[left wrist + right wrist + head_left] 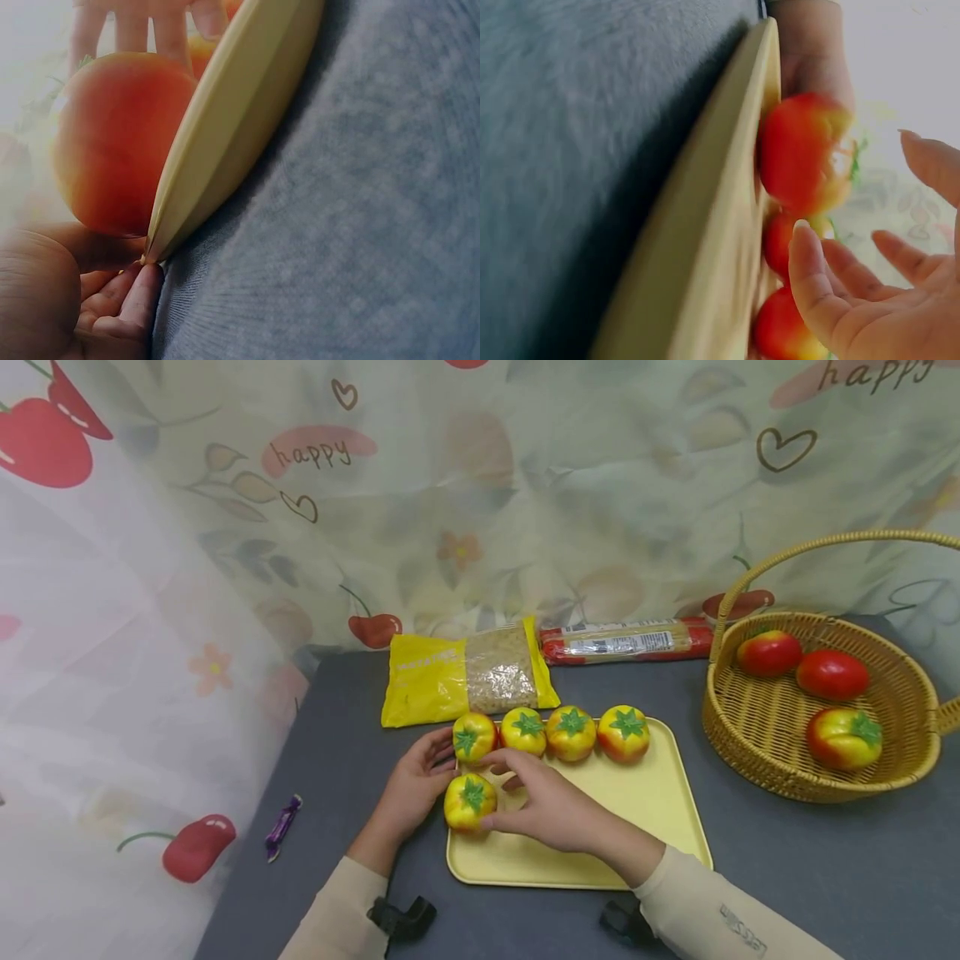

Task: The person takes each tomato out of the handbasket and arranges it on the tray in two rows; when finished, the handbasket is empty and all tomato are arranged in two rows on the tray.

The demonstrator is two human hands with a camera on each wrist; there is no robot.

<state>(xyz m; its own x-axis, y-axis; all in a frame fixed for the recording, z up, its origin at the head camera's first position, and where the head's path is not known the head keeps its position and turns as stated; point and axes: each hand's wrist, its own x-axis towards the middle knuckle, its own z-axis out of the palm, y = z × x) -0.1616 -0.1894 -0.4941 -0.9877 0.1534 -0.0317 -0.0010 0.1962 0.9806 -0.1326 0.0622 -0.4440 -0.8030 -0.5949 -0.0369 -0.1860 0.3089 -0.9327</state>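
A pale yellow tray (600, 860) carries several yellow-and-red, tomato-like fruits with green leaf tops. Four stand along its back edge, with the leftmost fruit (475, 737) in the back corner; the front-left fruit (469, 802) stands nearer me. My left hand (414, 785) rests at the tray's left edge, its fingers beside the corner fruit. In the left wrist view, its fingertips (142, 296) are low by the tray rim. My right hand (551, 802) hovers over the tray with fingers spread, its thumb close to the front-left fruit; whether they touch cannot be told.
On the right stands a wicker basket (817, 789) with three fruits in it. Behind the tray lie a yellow bag (427, 681) and a long red-ended packet (626, 642). A purple-wrapped candy (283, 828) lies at the left, near the table's edge.
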